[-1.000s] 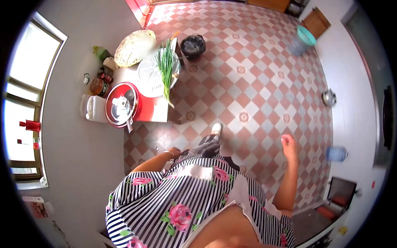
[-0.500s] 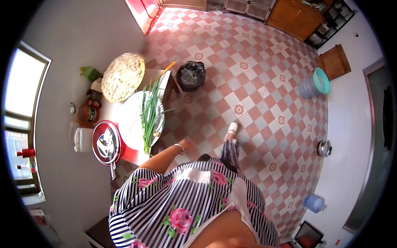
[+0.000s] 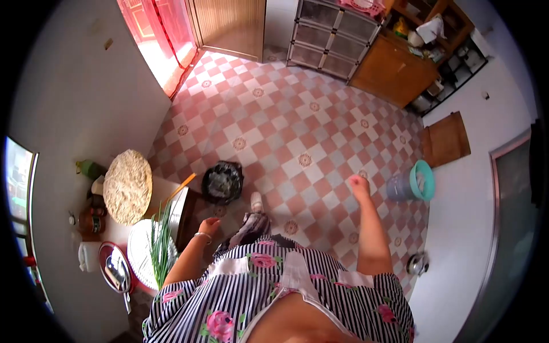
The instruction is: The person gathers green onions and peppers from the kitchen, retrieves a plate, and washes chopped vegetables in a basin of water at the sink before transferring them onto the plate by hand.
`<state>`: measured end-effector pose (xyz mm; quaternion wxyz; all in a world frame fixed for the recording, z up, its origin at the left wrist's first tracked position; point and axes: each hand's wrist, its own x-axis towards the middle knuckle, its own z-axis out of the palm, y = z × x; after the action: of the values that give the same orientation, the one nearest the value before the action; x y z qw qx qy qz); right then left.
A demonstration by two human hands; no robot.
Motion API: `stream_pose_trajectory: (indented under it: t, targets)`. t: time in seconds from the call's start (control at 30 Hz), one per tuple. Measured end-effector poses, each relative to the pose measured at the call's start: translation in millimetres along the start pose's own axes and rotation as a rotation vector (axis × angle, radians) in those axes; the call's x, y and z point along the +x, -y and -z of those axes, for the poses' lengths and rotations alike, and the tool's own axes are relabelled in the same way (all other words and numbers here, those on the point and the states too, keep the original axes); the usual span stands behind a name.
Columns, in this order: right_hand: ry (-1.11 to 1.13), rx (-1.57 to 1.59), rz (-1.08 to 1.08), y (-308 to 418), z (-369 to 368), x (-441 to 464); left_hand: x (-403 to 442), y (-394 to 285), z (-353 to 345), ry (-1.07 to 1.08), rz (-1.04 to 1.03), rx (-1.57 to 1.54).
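Observation:
My left hand (image 3: 210, 226), with a bracelet at the wrist, hangs beside the table, its fingers loosely bent and too small to read clearly. Black-lined bin (image 3: 222, 183) stands just ahead of it on the floor. Out to the right over the tiles is my right hand (image 3: 359, 186), with fingers curled in; whether it holds anything does not show. On the table (image 3: 162, 191) at the left lie green onions (image 3: 162, 250) across a white round tray (image 3: 140, 251), a large floury round board (image 3: 128, 187) and a red basin (image 3: 104, 260) with a metal pan inside.
Several bottles (image 3: 91, 222) line the wall side of the table. A bucket with a turquoise basin (image 3: 422, 180) and a kettle (image 3: 418, 263) are on the right. Beyond the tiled floor stand a rack (image 3: 329, 37), a wooden cabinet (image 3: 392, 71) and an open door (image 3: 227, 28).
The view has moved forward and tilted up, showing the doorway and cabinets. The table and bin now appear lower and further left. My right hand, out of view half a second ago, is visible again.

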<state>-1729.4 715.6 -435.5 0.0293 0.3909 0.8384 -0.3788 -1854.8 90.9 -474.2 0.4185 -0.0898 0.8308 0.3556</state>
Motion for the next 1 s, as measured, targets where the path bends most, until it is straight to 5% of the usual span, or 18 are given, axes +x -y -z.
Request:
stream_pose_trajectory:
  t: [0.03,0.07,0.13,0.17,0.23,0.3,0.33,0.43,0.53,0.63,0.8,0.87,0.9,1.0]
  targets:
    - [-0.018,-0.134,0.164,48,-6,32,16,-9,3,-0.024,0.029,-0.025]
    - [-0.029,-0.271,0.32,88,-9,56,60,16,2,0.062,-0.169,0.23]
    - [0.22,0.268,0.123,121,-19,89,113,3,12,0.07,-0.635,0.737]
    - [0.337,0.537,0.038,139,-23,116,114,-29,21,0.06,-0.245,0.397]
    - [0.518,1.247,-0.428,124,-24,150,135,-96,45,0.163,-0.018,0.127]
    - [0.327,0.057,-0.309,45,-52,170,195,-104,62,0.114,-0.045,0.064]
    - [0.329,-0.151,-0.321,21,-56,173,208,-139,78,0.02,-0.072,0.146]
    - [0.415,-0.052,-0.492,-13,-38,173,264,-224,139,-0.075,-0.172,0.102]
    - [0.463,0.019,-0.628,-25,-25,207,328,-297,199,-0.394,-0.236,0.174]
    - [0.5,-0.003,-0.685,-25,-26,280,362,-372,271,-0.539,-0.047,-0.036]
    - [0.416,0.051,-0.511,36,-7,496,369,-471,376,-0.898,-0.099,0.038]
    - [0.321,0.138,-0.331,95,-15,594,376,-495,425,-1.011,-0.087,0.028]
    - [0.259,0.069,-0.074,90,-39,663,381,-506,454,-1.092,-0.12,0.055]
    - [0.267,0.269,0.2,250,-72,744,376,-538,543,-1.271,-0.042,0.191]
